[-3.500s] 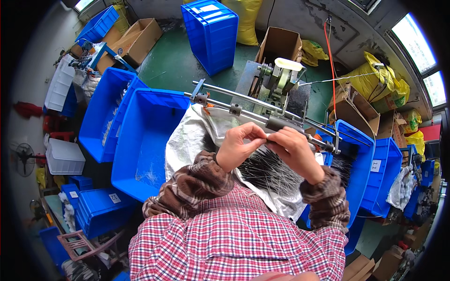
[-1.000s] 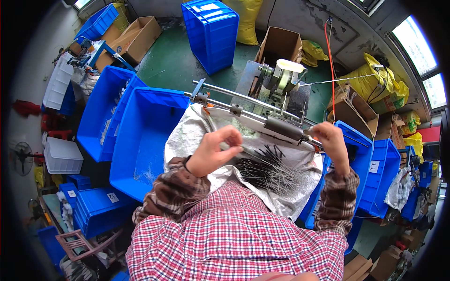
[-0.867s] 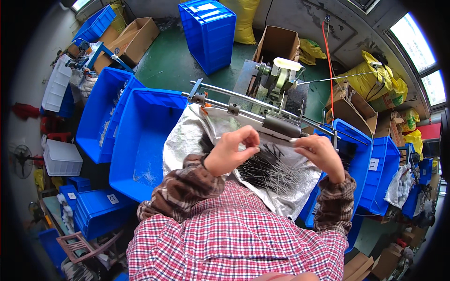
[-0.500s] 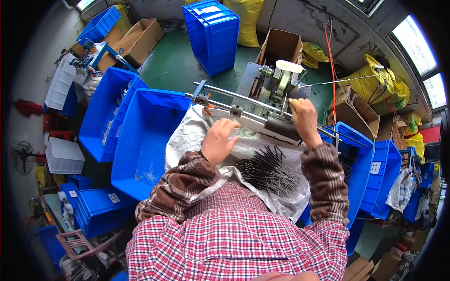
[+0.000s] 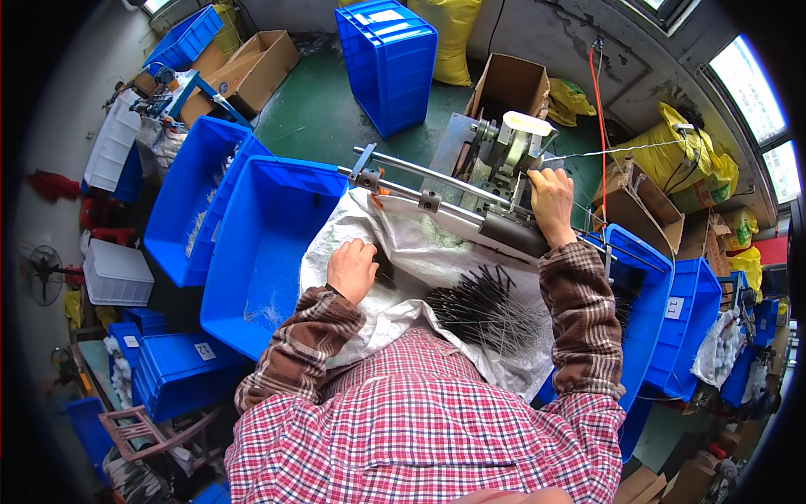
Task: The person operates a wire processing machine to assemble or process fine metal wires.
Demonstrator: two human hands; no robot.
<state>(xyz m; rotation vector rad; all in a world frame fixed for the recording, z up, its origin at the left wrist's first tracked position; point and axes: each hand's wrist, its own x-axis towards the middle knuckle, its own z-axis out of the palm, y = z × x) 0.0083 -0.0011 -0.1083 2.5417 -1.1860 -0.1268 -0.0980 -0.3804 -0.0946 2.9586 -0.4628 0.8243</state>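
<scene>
My right hand (image 5: 552, 204) is closed at the right end of a small belt grinder-like machine (image 5: 514, 144). Its fingers are pressed together, and whatever they grip is hidden. Below and left, my left hand (image 5: 353, 270) hovers over or rests on a white woven sheet (image 5: 395, 227) across my lap, its fingers curled down so that their contents do not show. A bundle of thin metal rods with black ends (image 5: 491, 307) lies on that sheet, between my two forearms. Two parallel steel bars (image 5: 399, 183) run in front of the machine, with a dark cylinder (image 5: 514, 235) near my right wrist.
A large blue bin (image 5: 252, 252) stands at my left, with clear scraps inside. Another blue bin (image 5: 651, 294) is at my right. Beyond the machine are an open cardboard box (image 5: 512, 80), a tall blue crate (image 5: 390, 76) and yellow sacks (image 5: 672, 160). A red cable (image 5: 598, 118) hangs beside it.
My left hand has drawn back toward me and to the left, away from the bars, its fingers now more curled. The right hand has shifted slightly up and right at the machine.
</scene>
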